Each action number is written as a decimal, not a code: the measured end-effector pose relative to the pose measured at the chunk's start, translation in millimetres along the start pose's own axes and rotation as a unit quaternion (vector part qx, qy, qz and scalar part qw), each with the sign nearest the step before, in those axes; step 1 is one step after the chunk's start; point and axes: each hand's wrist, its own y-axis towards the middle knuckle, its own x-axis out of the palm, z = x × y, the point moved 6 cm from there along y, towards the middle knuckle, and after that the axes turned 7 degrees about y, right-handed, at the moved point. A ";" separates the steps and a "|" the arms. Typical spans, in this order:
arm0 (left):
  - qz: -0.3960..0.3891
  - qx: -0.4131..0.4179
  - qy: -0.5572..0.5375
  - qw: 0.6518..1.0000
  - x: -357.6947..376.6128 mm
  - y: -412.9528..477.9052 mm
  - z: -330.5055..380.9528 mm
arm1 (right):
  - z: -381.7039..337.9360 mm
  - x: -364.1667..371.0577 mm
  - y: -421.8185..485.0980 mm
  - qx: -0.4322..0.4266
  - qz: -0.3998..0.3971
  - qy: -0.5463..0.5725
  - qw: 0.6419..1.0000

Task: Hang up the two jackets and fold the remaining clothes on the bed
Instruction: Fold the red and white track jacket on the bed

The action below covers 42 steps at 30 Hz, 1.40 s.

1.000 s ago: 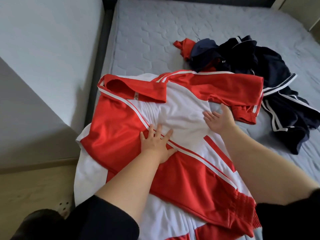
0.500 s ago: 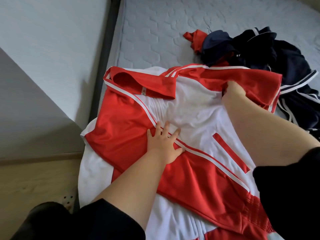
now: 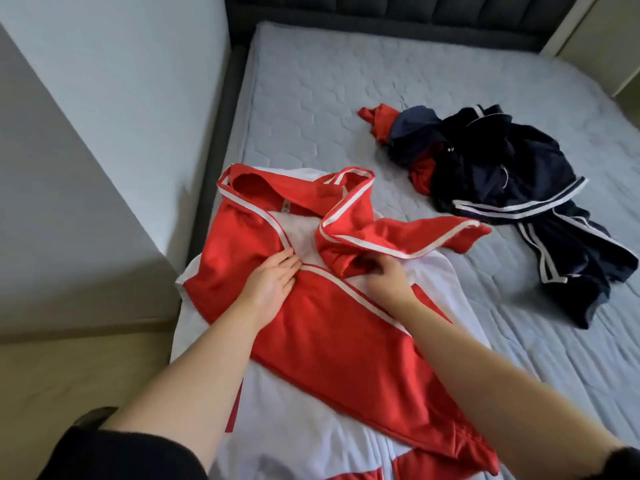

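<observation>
We see the red-and-white jacket [image 3: 322,327] spread at the near edge of the bed [image 3: 311,109]. Our left hand [image 3: 270,284] presses flat on it, grip wide and fingers straight. Our right hand [image 3: 388,277] pinches the folded-in red sleeve [image 3: 398,237]. Farther right, well apart, lies the heap of dark navy clothes [image 3: 512,188].

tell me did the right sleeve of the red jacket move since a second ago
Yes. The right hand has pulled the red sleeve inward over the jacket's white front, away from the dark clothes pile.
</observation>
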 end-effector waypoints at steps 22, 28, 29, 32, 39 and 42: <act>0.082 -0.083 -0.044 0.992 -33.2 -82.3 -20.5 | -71.9 -1.9 -108.8 0.069 0.074 -0.005 0.995; 0.071 -0.084 -0.038 0.993 -47.8 -101.6 -27.5 | -72.3 -22.9 -42.8 -0.019 0.058 -0.162 0.985; 0.068 -0.082 -0.037 0.994 -49.5 -103.1 -27.7 | -65.3 -21.8 -31.8 0.004 0.013 -0.240 0.971; 0.052 -0.080 -0.031 0.995 -51.3 -105.5 -25.5 | -66.8 -16.5 -16.5 0.007 -0.111 -0.399 0.910; 0.039 -0.095 -0.057 0.993 -41.0 -100.3 -25.0 | -87.8 23.0 -76.6 0.314 -0.296 0.187 0.882; 0.037 -0.123 -0.039 0.991 -32.1 -99.6 -30.1 | -69.8 33.2 -122.6 0.357 -0.466 0.101 0.804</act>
